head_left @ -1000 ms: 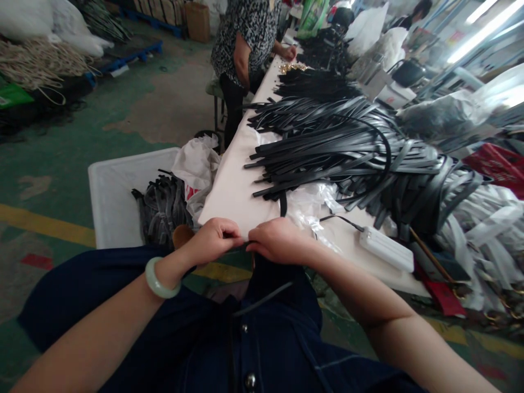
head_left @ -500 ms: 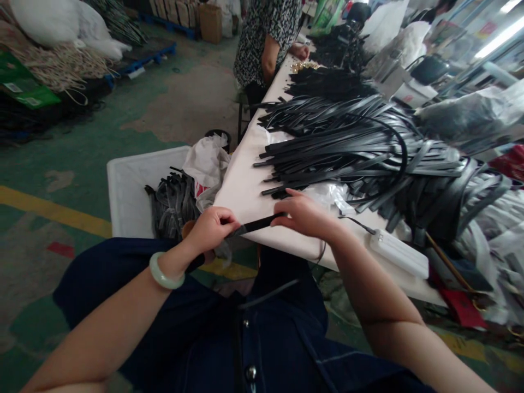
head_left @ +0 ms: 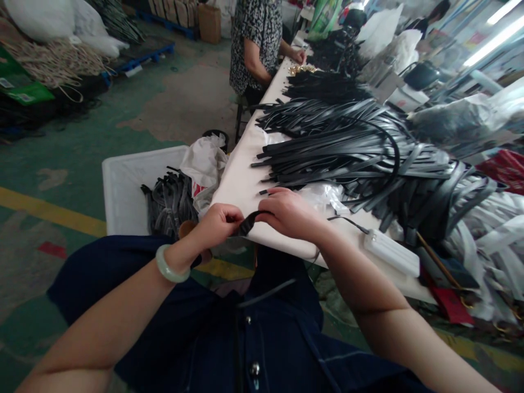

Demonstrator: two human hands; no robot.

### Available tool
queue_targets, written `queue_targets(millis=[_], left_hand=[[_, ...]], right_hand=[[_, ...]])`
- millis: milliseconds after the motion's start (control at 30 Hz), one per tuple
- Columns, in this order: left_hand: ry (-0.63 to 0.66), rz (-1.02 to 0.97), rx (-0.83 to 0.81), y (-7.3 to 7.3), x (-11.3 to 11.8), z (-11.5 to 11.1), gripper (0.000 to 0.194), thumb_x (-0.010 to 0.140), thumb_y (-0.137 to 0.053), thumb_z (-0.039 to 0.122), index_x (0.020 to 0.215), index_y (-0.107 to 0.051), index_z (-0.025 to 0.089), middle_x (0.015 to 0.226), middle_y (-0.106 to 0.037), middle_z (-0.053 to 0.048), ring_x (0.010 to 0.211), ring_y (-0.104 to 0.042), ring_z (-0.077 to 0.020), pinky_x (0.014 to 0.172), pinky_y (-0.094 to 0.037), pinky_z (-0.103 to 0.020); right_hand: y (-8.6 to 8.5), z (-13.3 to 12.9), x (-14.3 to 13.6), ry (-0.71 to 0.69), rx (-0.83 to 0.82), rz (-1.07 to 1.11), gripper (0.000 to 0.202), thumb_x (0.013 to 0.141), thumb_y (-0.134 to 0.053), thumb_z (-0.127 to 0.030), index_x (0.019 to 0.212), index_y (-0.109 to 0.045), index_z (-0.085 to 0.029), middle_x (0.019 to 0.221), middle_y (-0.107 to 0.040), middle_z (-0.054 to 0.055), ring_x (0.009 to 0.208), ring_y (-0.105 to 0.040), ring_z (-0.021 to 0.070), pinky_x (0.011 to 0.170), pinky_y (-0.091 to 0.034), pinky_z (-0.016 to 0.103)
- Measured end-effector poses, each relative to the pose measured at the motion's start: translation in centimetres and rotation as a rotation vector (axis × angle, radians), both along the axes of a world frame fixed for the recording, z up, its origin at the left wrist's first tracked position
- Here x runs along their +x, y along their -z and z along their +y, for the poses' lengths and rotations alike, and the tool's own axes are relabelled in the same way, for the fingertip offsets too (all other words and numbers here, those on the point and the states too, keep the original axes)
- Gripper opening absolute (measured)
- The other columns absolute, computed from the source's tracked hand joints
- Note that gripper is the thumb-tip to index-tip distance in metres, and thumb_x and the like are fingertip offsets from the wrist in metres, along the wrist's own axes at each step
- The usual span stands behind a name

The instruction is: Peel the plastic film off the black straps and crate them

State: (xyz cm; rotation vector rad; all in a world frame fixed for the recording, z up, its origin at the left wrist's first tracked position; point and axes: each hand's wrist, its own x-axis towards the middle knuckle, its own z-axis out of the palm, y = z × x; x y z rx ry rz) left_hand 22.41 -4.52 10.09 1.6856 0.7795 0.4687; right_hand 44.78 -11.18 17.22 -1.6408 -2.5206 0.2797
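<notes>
A short stretch of black strap [head_left: 247,222] runs between my two hands, bent upward in the middle, over the near edge of the white table [head_left: 235,183]. My left hand [head_left: 221,222], with a pale bangle at the wrist, pinches one part of the strap between thumb and fingers. On the other side my right hand [head_left: 286,214] is closed on the strap, its fingers curled over it. Just beyond the right hand lies a large pile of black straps [head_left: 327,158], their ends pointing left.
A white bin [head_left: 126,191] with bundled dark straps [head_left: 170,202] and a whitish bag [head_left: 203,161] stands left of the table. A white power strip [head_left: 391,252] lies at the right. Another person [head_left: 256,49] works farther along the table, near small gold-coloured pieces [head_left: 302,69].
My hands have come closer together, the right one moving left. The strap between them, nearly straight before, now bows upward. The view has shifted slightly.
</notes>
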Motion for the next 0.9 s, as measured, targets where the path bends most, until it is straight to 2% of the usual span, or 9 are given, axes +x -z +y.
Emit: queue_targets(millis=[100,200,300,400,467,600,733,833,900], left_hand=[[0.031,-0.002,-0.03,-0.4,0.1,-0.3,0.018,0.068,-0.065,0.027,0.061,-0.065,0.011,0.057,-0.058,-0.001,0.056,-0.05,-0.0112,0.054,-0.037,-0.021],[-0.038,-0.043,0.004,-0.6,-0.5,0.3,0.022,0.069,-0.068,0.03,0.06,-0.066,0.011,0.06,-0.06,-0.003,0.059,-0.052,-0.0124,0.057,-0.039,-0.022],[-0.004,-0.133,-0.064,-0.7,-0.7,0.8,0.023,0.069,-0.072,0.033,0.062,-0.068,0.011,0.064,-0.064,-0.005,0.062,-0.055,-0.0137,0.059,-0.041,-0.023],[0.02,-0.184,-0.154,-0.9,-0.1,0.3,0.023,0.068,-0.074,0.033,0.062,-0.069,0.011,0.066,-0.066,-0.006,0.063,-0.056,-0.0137,0.06,-0.042,-0.023],[0.023,-0.211,-0.191,-1.2,0.5,-0.4,0.023,0.068,-0.075,0.032,0.063,-0.069,0.011,0.067,-0.066,-0.006,0.063,-0.056,-0.0132,0.06,-0.042,-0.023],[0.005,-0.215,-0.178,-1.9,1.0,-1.2,0.023,0.068,-0.073,0.032,0.061,-0.068,0.011,0.063,-0.064,-0.004,0.061,-0.054,-0.0122,0.059,-0.041,-0.022],[-0.095,-0.16,-0.118,-1.7,0.6,-0.5,0.021,0.066,-0.072,0.03,0.061,-0.067,0.01,0.06,-0.061,-0.002,0.058,-0.05,-0.0108,0.055,-0.038,-0.022],[-0.138,-0.127,-0.077,-1.5,0.7,-0.1,0.021,0.066,-0.072,0.03,0.061,-0.068,0.01,0.059,-0.06,-0.002,0.057,-0.049,-0.0103,0.055,-0.037,-0.022],[-0.136,-0.117,-0.058,-1.7,1.1,-0.3,0.022,0.067,-0.07,0.031,0.062,-0.068,0.01,0.059,-0.061,-0.002,0.057,-0.05,-0.0106,0.056,-0.037,-0.022]], right_hand=[[-0.9,-0.2,-0.7,-0.05,-0.025,0.081,0.025,0.091,-0.055,-0.031,0.075,-0.065,-0.014,0.067,-0.062,0.005,0.069,-0.056,0.0165,0.075,-0.04,0.028],[-2.2,-0.9,0.9,0.029,-0.045,0.254,0.022,0.089,-0.057,-0.032,0.082,-0.067,-0.014,0.072,-0.063,0.004,0.064,-0.054,0.0129,0.062,-0.036,0.023],[-3.8,-1.6,2.4,0.093,-0.046,0.285,0.019,0.084,-0.059,-0.029,0.078,-0.067,-0.014,0.066,-0.06,0.001,0.058,-0.049,0.0103,0.058,-0.032,0.022],[-4.6,-1.8,1.7,0.086,-0.051,0.24,0.017,0.082,-0.059,-0.026,0.071,-0.065,-0.014,0.06,-0.056,0.0,0.056,-0.046,0.0095,0.057,-0.03,0.023],[-4.4,-1.8,0.1,0.045,-0.067,0.217,0.018,0.083,-0.058,-0.026,0.071,-0.064,-0.014,0.061,-0.056,0.001,0.057,-0.047,0.0101,0.058,-0.029,0.023],[-2.6,-1.7,-2.4,-0.029,-0.098,0.14,0.021,0.087,-0.058,-0.031,0.077,-0.066,-0.015,0.068,-0.062,0.004,0.064,-0.051,0.0135,0.061,-0.028,0.025],[-2.1,-1.5,-0.7,0.049,-0.124,0.074,0.027,0.088,-0.059,-0.041,0.087,-0.068,-0.015,0.076,-0.065,0.005,0.068,-0.053,0.0147,0.062,-0.029,0.025],[-2.8,-1.2,0.6,0.136,-0.123,0.094,0.026,0.091,-0.054,-0.035,0.084,-0.067,-0.015,0.073,-0.064,0.004,0.064,-0.051,0.0127,0.061,-0.03,0.024],[-2.9,-0.9,0.0,0.119,-0.109,0.075,0.026,0.092,-0.052,-0.033,0.08,-0.067,-0.015,0.071,-0.064,0.004,0.064,-0.052,0.013,0.061,-0.03,0.024]])
